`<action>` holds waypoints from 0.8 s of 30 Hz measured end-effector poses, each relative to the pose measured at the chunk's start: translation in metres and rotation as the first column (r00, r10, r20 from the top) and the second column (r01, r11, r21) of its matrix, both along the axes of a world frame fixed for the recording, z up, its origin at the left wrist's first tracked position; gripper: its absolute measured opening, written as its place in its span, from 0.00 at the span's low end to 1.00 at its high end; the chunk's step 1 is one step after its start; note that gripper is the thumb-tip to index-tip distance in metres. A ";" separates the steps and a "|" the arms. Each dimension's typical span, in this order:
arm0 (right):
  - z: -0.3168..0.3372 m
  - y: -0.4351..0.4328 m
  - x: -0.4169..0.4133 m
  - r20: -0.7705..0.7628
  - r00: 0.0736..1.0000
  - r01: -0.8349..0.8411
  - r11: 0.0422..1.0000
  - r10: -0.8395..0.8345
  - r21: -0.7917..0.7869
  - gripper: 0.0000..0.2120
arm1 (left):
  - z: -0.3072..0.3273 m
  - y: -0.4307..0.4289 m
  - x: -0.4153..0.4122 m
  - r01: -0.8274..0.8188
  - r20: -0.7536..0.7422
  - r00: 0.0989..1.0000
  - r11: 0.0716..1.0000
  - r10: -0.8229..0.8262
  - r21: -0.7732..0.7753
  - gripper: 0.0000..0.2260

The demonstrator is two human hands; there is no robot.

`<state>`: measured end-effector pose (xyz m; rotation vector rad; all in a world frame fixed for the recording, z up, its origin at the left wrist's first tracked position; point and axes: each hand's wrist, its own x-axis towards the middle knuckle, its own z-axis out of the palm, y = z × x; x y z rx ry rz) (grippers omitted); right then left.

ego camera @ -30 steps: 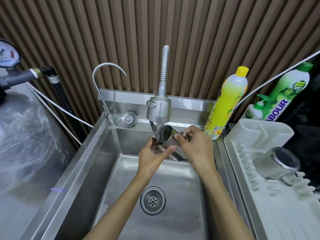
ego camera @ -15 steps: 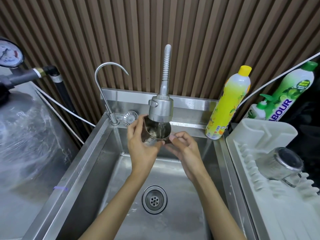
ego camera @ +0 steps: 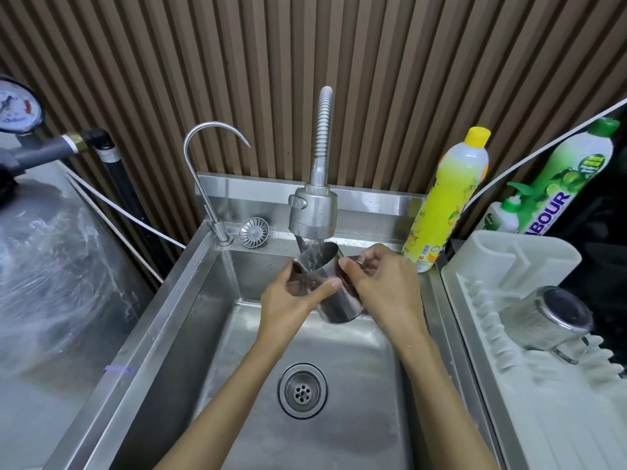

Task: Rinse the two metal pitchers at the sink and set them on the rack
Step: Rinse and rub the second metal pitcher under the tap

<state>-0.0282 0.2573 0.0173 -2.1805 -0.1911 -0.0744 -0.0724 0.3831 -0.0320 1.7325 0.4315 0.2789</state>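
A: Where was the 1st pitcher [ego camera: 334,300]?
B: Tilted under the spray head [ego camera: 314,215], above the sink [ego camera: 163,317], with water running in. The left hand [ego camera: 288,300] wrapped its body, and the right hand [ego camera: 383,286] gripped its handle side.
A: And the 2nd pitcher [ego camera: 543,320]?
B: It lay on its side on the rack [ego camera: 509,385].

Back wall [ego camera: 373,79]: brown vertical slats, evenly lit. Left: steel bench [ego camera: 40,401] under glossy plastic film; pressure gauge [ego camera: 18,110] and black pipe [ego camera: 125,191] at far end. Right: yellow bottle [ego camera: 451,198], green bottle [ego camera: 570,178] against the slats.
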 end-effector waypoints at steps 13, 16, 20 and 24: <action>-0.039 0.005 0.012 -0.157 0.932 -0.102 0.652 0.326 0.751 0.09 | 0.009 0.001 0.012 -0.187 0.363 0.921 0.977 0.139 0.100 0.39; -0.042 0.009 0.010 -0.215 0.924 -0.023 0.610 0.315 0.792 0.08 | 0.015 0.003 0.008 -0.250 0.345 0.926 0.934 0.154 0.254 0.41; -0.038 0.009 0.006 -0.230 0.946 -0.003 0.711 0.231 0.703 0.07 | 0.014 0.005 0.005 -0.286 0.262 0.942 0.911 0.211 0.295 0.44; -0.027 0.006 0.006 -0.230 0.969 0.056 0.826 0.091 0.561 0.10 | 0.014 0.001 0.003 -0.249 0.163 0.964 0.933 0.212 0.259 0.40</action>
